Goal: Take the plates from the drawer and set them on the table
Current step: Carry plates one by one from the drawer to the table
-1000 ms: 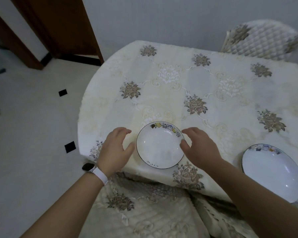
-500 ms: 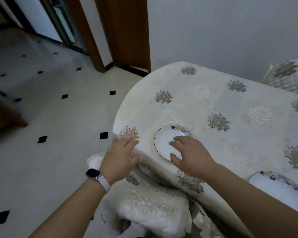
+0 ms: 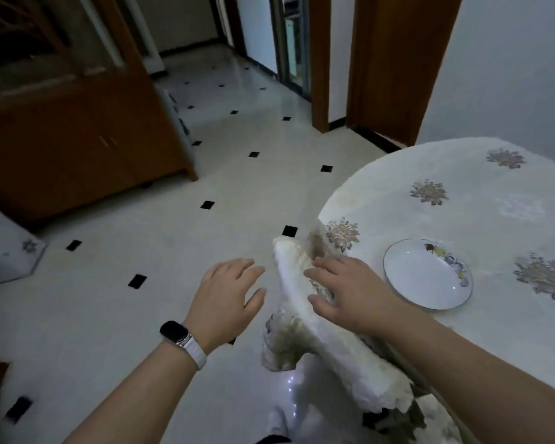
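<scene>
Plate (image 3: 427, 273) on table (image 3: 481, 200); both hands empty

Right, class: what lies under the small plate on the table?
The small plate rests directly on the cream floral tablecloth, near the table's rounded edge. The tabletop beneath the cloth is covered, so its surface cannot be seen.

Plate (image 3: 423, 272) on table (image 3: 494, 219)
</scene>
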Motion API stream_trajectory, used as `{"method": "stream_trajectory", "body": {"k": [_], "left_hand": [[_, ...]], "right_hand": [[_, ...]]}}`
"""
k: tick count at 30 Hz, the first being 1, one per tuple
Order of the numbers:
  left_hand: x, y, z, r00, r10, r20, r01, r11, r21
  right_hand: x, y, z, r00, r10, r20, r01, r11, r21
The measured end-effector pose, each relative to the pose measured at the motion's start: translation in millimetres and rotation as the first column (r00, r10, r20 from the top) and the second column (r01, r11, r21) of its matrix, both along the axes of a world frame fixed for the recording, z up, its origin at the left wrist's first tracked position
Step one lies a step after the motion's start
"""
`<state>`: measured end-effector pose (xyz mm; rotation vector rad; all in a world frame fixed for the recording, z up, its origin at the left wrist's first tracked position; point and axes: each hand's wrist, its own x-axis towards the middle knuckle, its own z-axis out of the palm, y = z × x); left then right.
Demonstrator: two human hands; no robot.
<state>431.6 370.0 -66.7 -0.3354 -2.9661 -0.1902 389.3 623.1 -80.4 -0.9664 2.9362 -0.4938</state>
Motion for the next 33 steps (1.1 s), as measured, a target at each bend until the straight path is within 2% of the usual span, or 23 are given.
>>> {"method": "stream_trajectory", "body": {"k": [8, 14, 25, 33], "left_hand": [[69.4, -103.3, -6.4, 0.975, 0.221, -0.018, -0.221, 0.975, 0.021], [129.1, -203.4, -16.8, 0.915, 0.404, -0.011, -0.4, 0.91, 0.107], [239.9, -409.5, -18.6, 0.734, 0.678, -0.036, -0.665, 0.728, 0.17], [327.2, -482.5, -1.7, 0.545, 0.827, -0.134, -0.801, 0.562, 0.208]], "right_hand": [[11.1, -125.9, 11.7, 0.966, 0.258, -0.006, -0.258, 0.966, 0.034], [29.7, -250.8, 5.6, 0.928, 0.373, -0.005, -0.373, 0.927, 0.037], [95.5, -497.6, 20.6, 0.8, 0.598, -0.048, -0.593, 0.8, 0.085], [146.0, -628.1, 30.2, 0.65, 0.755, -0.085, -0.75, 0.656, 0.086]]}}
